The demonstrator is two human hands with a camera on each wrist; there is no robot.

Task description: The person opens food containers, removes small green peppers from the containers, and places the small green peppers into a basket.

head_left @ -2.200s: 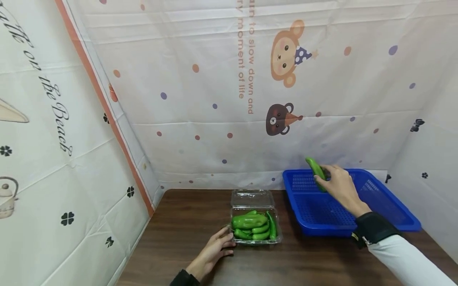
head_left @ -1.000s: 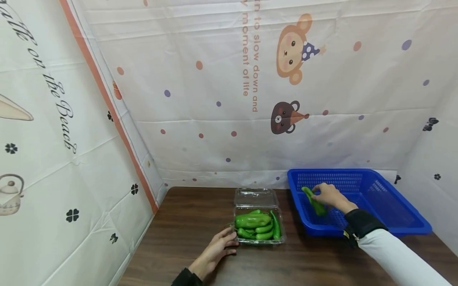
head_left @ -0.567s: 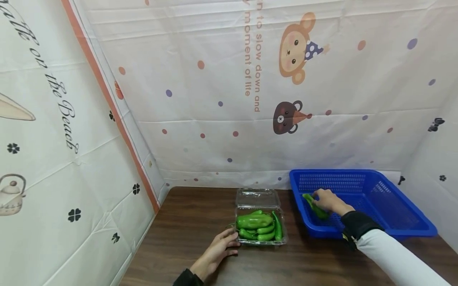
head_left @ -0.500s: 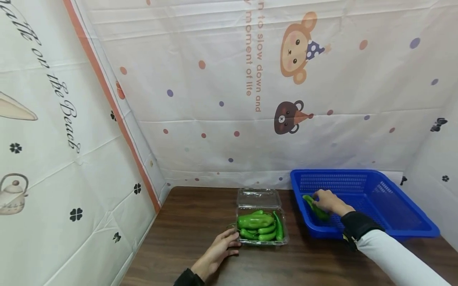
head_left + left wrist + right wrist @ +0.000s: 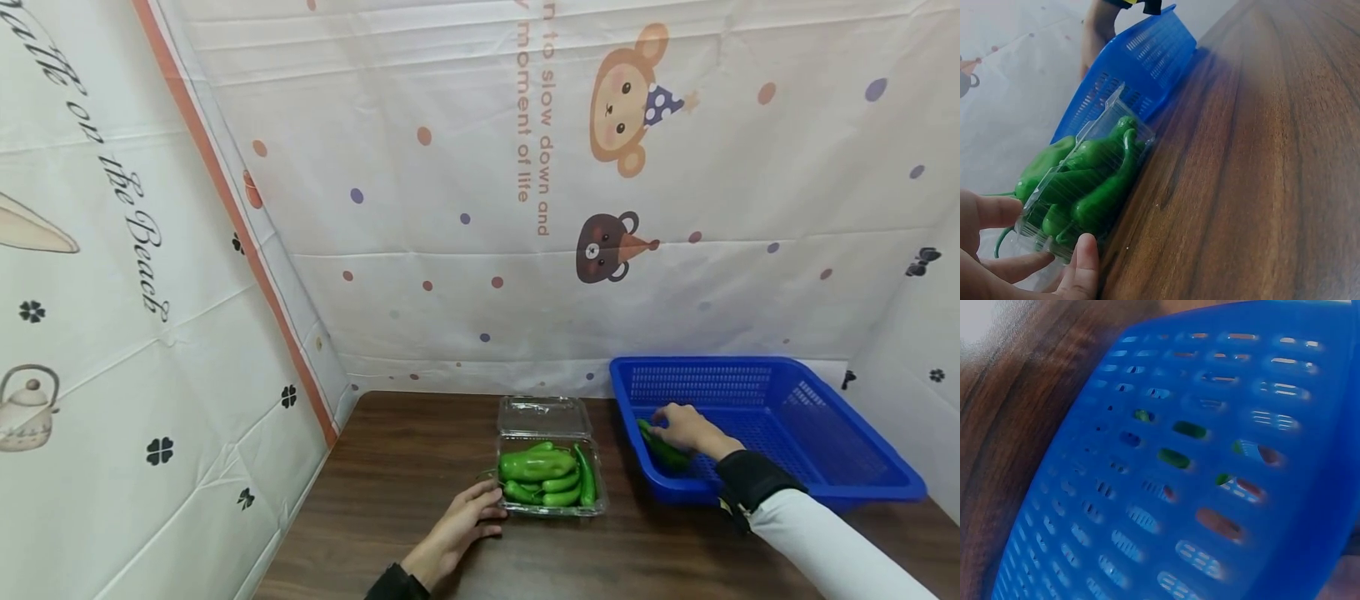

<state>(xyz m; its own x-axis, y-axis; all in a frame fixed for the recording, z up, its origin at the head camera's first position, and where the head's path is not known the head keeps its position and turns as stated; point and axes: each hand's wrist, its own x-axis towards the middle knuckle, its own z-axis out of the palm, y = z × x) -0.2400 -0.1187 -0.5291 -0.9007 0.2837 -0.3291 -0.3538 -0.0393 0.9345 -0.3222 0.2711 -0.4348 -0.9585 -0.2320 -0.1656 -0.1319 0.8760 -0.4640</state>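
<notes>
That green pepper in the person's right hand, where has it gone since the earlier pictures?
The right hand carried the green pepper down from above the blue basket onto its floor, still holding it. The left hand stayed against the clear box of peppers.

My right hand [image 5: 686,428] inside a blue basket [image 5: 847,454], fingers on a green pepper [image 5: 663,449] lying at its near left corner, my left hand [image 5: 459,528] resting against a clear box [image 5: 550,467] of green peppers [image 5: 542,473], lid open, dark wooden table [image 5: 390,500], printed cloth walls [image 5: 450,208]
</notes>
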